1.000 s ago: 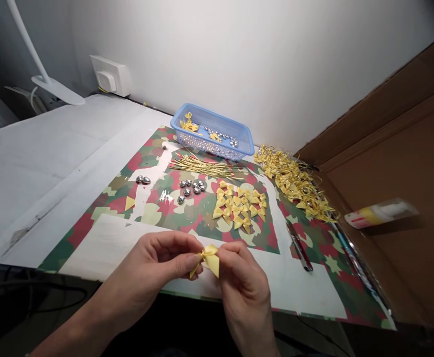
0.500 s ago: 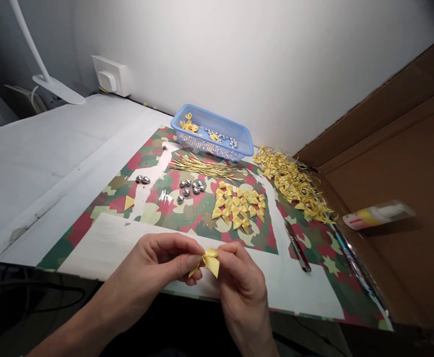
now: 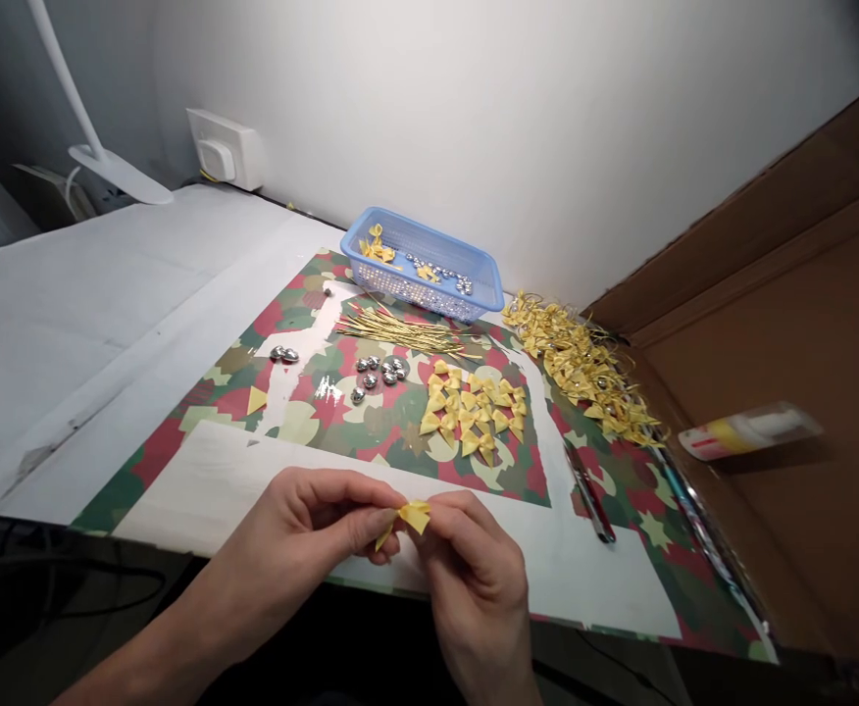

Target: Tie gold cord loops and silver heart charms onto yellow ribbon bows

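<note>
A small yellow ribbon bow [image 3: 415, 515] is pinched between my two hands, just above the table's front edge. My left hand [image 3: 327, 520] grips it from the left, thumb against fingertips. On the other side, my right hand [image 3: 478, 569] closes its thumb and forefinger on the bow's right part. Beyond them, several yellow bows [image 3: 476, 407] lie in rows on the camouflage-patterned sheet [image 3: 356, 441]. Left of these rest several silver bells [image 3: 371, 380], and behind the bells a bundle of gold twist ties [image 3: 407, 331].
A blue basket [image 3: 422, 297] with bows and bells stands against the wall. To its right lies a heap of finished-looking yellow bows with ties [image 3: 583, 368]. Tweezers or a pen-like tool [image 3: 589, 495] lies at right, near a cardboard wall [image 3: 789, 324] with a bottle [image 3: 745, 431].
The bow's right part has been folded up between my fingers, so less of its tail shows. Both hands stay in nearly the same place.
</note>
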Tool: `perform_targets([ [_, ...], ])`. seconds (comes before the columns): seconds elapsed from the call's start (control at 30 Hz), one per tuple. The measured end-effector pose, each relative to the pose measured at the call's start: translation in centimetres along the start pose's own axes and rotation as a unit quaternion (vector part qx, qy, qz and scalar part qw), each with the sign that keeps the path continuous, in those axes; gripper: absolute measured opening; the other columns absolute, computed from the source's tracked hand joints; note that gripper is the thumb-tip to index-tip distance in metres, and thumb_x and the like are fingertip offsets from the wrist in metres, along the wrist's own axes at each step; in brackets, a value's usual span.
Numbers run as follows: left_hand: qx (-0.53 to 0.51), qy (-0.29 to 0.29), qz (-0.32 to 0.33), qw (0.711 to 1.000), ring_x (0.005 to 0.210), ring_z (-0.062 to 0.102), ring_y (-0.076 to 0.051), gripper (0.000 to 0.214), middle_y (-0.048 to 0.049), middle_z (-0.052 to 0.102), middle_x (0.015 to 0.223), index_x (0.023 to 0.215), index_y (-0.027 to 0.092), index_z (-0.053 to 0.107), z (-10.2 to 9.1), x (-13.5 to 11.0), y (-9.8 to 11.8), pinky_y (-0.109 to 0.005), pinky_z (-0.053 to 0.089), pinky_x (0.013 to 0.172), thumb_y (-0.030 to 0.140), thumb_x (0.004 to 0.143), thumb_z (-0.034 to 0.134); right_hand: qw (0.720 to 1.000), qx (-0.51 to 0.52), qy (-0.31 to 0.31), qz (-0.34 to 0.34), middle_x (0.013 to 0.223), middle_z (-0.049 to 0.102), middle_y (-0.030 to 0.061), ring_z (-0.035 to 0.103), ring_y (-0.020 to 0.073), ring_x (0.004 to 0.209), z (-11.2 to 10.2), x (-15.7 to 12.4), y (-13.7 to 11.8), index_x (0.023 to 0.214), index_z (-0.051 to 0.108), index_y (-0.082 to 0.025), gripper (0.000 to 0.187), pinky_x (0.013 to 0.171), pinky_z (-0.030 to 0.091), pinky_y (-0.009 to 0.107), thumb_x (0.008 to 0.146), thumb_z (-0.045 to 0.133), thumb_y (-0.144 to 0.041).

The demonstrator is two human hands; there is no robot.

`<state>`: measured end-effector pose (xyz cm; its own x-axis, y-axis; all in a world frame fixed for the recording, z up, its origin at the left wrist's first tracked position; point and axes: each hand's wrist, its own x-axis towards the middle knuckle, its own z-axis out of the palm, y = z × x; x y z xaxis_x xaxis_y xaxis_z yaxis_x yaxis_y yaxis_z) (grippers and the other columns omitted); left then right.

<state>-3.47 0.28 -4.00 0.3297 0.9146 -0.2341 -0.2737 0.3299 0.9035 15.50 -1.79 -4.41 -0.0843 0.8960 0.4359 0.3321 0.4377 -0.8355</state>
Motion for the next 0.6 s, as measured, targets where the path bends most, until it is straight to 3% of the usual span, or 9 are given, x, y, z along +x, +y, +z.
perform_targets([
  [0.37, 0.027, -0.001, 0.017, 0.999, 0.073, 0.075, -0.017, 0.005, 0.0001, 0.083, 0.075, 0.086, 0.026, 0.09, 0.61, -0.03, 0.38, -0.022, 0.06, 0.072, 0.027, 0.089, 0.086, 0.999, -0.017, 0.024, -0.012, 0.08, 0.07, 0.0007, 0.067, 0.0122, 0.068, 0.15, -0.27, -0.13, 0.085, 0.074, -0.022, 0.027, 0.062, 0.054, 0.018, 0.096, 0.059, -0.003],
  [0.6, 0.036, -0.003, 0.01, 0.999, 0.074, 0.073, -0.015, 0.008, 0.002, 0.082, 0.075, 0.087, 0.027, 0.089, 0.6, -0.14, 0.37, -0.02, 0.058, 0.073, 0.028, 0.092, 0.083, 1.0, -0.01, 0.006, -0.011, 0.082, 0.067, 0.0003, 0.066, 0.0118, 0.068, -0.02, -0.21, -0.02, 0.087, 0.073, -0.023, 0.027, 0.061, 0.052, 0.019, 0.099, 0.057, -0.004],
])
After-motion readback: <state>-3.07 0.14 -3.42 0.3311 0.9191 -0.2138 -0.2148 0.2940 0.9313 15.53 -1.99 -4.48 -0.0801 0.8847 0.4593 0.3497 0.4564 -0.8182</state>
